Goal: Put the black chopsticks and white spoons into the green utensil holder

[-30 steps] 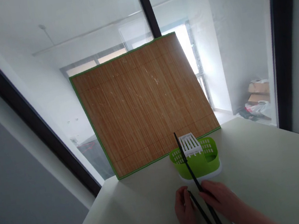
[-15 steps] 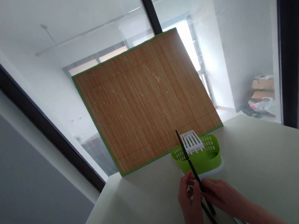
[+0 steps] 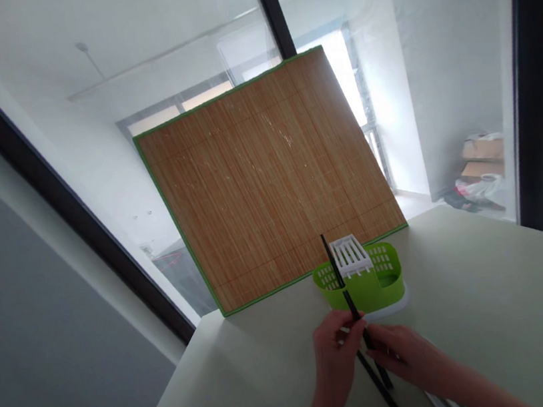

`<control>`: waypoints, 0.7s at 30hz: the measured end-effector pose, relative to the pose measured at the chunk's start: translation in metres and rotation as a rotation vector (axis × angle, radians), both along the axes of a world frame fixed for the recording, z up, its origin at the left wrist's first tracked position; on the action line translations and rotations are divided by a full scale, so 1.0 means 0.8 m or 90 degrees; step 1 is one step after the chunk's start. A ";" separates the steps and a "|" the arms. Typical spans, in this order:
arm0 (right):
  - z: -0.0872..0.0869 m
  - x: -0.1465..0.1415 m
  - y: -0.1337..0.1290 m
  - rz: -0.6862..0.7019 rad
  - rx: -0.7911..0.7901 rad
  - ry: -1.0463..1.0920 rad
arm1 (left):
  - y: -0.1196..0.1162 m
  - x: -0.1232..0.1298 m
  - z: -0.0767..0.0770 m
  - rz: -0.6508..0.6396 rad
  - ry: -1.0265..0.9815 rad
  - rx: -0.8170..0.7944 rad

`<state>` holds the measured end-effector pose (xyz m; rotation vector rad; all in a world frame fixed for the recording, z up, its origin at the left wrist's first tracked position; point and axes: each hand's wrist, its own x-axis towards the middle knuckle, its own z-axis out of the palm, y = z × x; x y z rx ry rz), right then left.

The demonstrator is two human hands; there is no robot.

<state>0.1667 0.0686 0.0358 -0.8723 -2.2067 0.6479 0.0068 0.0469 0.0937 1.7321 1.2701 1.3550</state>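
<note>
Just in front of the green utensil holder (image 3: 360, 295), both hands are closed on a black chopstick (image 3: 385, 377), which is tilted with its far end near the holder's front wall. My left hand (image 3: 335, 346) pinches the upper part between thumb and fingers. Lower down, my right hand (image 3: 406, 351) grips from the right side. Whether one stick or a pair is held, I cannot tell. Another black chopstick (image 3: 330, 256) leans up out of the holder's left compartment. Beneath the hands, a further dark stick (image 3: 386, 397) lies on the table.
A bamboo mat (image 3: 269, 183) with green edging leans against the glass behind the holder. A white slatted rack (image 3: 351, 254) sits on top of the holder's middle. Thin pale and metallic strips (image 3: 449, 406) lie beside my right forearm on the white table (image 3: 491, 294).
My left hand has turned and its wrist has shifted left, with thumb and fingers now pinched on the chopstick. My right hand stays nearly in place. The view has shifted slightly.
</note>
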 end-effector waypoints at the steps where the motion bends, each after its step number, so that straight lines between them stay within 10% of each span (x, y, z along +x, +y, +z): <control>1: 0.000 0.000 0.000 -0.005 0.001 -0.011 | 0.000 -0.002 0.004 -0.008 0.010 -0.001; 8: -0.007 -0.002 0.001 -0.063 0.014 -0.098 | 0.002 -0.022 0.037 0.050 0.012 0.078; 17: -0.018 -0.019 -0.018 -0.190 0.034 -0.290 | 0.057 -0.073 0.154 0.337 -0.142 0.352; 21: -0.037 -0.036 -0.030 -0.157 0.065 -0.384 | 0.120 -0.069 0.146 0.278 -0.036 0.232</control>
